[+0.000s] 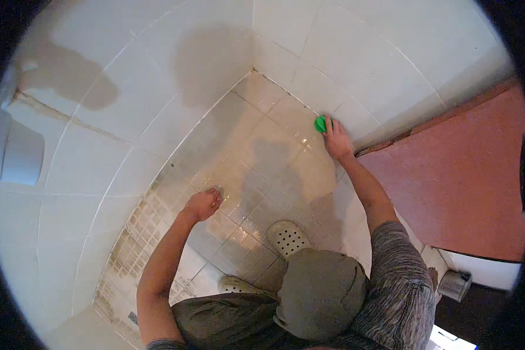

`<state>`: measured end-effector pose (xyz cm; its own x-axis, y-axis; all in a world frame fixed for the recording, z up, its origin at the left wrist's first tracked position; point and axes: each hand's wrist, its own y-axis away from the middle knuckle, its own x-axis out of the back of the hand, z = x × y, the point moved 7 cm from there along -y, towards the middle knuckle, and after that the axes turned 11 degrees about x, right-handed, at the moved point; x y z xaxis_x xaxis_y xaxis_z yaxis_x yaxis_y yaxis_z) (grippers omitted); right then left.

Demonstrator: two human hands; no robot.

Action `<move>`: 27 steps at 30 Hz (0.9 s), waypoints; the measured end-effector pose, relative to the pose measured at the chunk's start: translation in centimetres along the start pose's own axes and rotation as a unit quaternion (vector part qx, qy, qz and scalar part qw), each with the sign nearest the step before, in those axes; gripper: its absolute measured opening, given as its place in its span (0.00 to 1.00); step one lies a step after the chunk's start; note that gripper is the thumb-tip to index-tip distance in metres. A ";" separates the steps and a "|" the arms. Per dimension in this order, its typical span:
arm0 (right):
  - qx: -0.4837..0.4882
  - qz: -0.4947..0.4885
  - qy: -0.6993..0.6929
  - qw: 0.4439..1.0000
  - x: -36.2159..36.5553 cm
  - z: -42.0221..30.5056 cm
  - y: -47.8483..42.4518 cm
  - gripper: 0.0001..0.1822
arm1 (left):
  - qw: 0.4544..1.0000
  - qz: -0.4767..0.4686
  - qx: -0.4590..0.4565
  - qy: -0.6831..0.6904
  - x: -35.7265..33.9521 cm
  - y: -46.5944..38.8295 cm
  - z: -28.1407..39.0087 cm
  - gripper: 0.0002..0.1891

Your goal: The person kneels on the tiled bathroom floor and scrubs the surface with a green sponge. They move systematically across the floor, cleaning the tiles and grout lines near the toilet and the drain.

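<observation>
My right hand (337, 139) grips a small green scrubber (320, 124) where the tiled floor meets the right wall. The fingers cover much of the scrubber, so its exact kind is unclear. Lower and to the left, my left hand (204, 203) is curled into a fist close to the wet floor tiles (262, 183). Nothing shows in that fist, though its palm side is hidden. Water glints on the floor between my hands. A dark line of grime (284, 89) runs along part of the right wall's foot, near the corner.
White tiled walls (157, 65) meet at the far corner. A reddish door or panel (455, 175) stands right of my right arm. A white plastic fixture (19, 148) is at far left. Brownish stained tiles (135, 232) border the left wall, with a drain (133, 317) below. My perforated clog (288, 238) rests on the floor.
</observation>
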<state>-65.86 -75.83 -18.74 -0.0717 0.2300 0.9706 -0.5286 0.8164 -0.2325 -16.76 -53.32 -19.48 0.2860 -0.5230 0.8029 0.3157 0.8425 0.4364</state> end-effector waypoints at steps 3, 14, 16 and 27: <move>0.009 0.000 -0.023 1.000 -1.2 -0.8 -3.7 0.44 | 1.000 -0.016 0.023 0.003 0.6 0.0 1.4 0.12; 0.018 -0.027 0.007 0.999 -7.1 -6.3 -25.3 0.46 | 0.996 -0.019 -0.006 0.084 0.8 -3.9 3.0 0.18; 0.010 -0.065 -0.019 0.998 -7.6 -8.2 -28.2 0.45 | 0.997 -0.014 0.012 0.074 0.3 -4.7 2.0 0.17; 0.029 -0.090 -0.188 0.978 -3.0 -12.4 -16.4 0.47 | 0.996 0.032 0.008 0.082 2.7 -11.3 6.2 0.11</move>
<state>-46.46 -83.34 -18.65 -0.2737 -0.1339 0.9524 -0.6072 0.7920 -0.0631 -25.14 -63.46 -19.71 0.4493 -0.4818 0.7523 0.2787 0.8757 0.3943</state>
